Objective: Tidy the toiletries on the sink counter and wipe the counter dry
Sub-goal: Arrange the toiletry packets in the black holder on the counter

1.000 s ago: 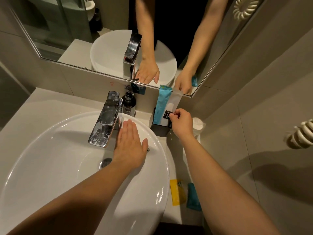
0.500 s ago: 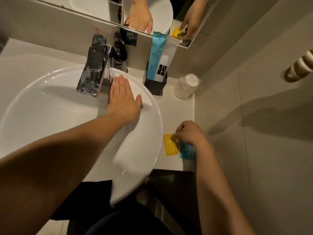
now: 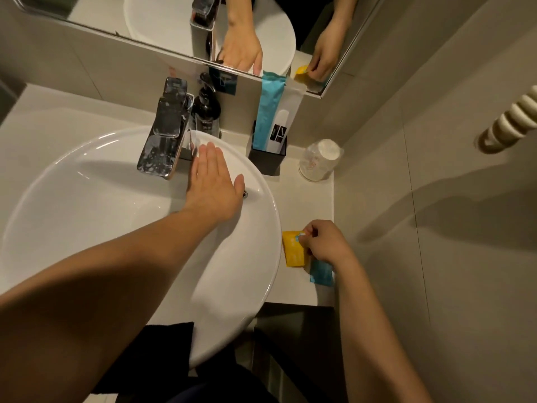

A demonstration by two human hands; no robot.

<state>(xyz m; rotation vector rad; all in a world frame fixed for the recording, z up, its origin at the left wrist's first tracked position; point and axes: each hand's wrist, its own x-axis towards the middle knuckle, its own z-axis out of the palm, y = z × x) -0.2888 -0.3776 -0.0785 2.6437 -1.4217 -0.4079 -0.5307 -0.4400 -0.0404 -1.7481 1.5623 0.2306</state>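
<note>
Both your forearms are bare from elbow to wrist, with no sleeve in view. Your left hand (image 3: pixel 215 184) and right hand (image 3: pixel 325 242) carry no rings, watch or gloves. Below, you wear dark clothing (image 3: pixel 162 359).

The basin (image 3: pixel 87 199) is plain white, the counter (image 3: pixel 305 205) pale cream. One sachet (image 3: pixel 293 253) is yellow with faint white print, its neighbour (image 3: pixel 321 273) blue. In the black holder (image 3: pixel 266 159) stand a blue packet (image 3: pixel 268 112) and a white one (image 3: pixel 283 126) (black logo). Pump bottle (image 3: pixel 207 110): dark
</note>
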